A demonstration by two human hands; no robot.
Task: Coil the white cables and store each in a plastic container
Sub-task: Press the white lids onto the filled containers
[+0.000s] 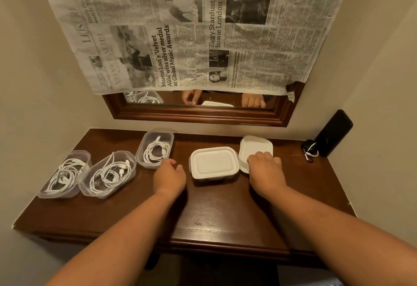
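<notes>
Take the lidded container [214, 164] at the middle of the surface [203, 218] as your landmark. To its left sit three open plastic containers, each already holding a coiled white cable: the nearest one [155, 149] just left and slightly behind the landmark, the next [108, 174] further left, and the last [65, 174] furthest left, near the surface's edge. Just right of the landmark lies a stack of loose white lids [256, 150].

Your left hand [169, 176] hovers between the landmark and the nearest open container, fingers loosely spread and holding nothing. Your right hand [266, 168] rests palm-down on the lids, fingers flat on the top one; whether they have actually pinched it I cannot tell.

The coiling looks done, so closing the open containers is probably what remains. The lids are likely thin, light and a little flexible, and smooth enough to slide off each other, so lift one by its rim rather than its face. The cables are soft and springy; press any loop rising above a rim down before seating a lid.
</notes>
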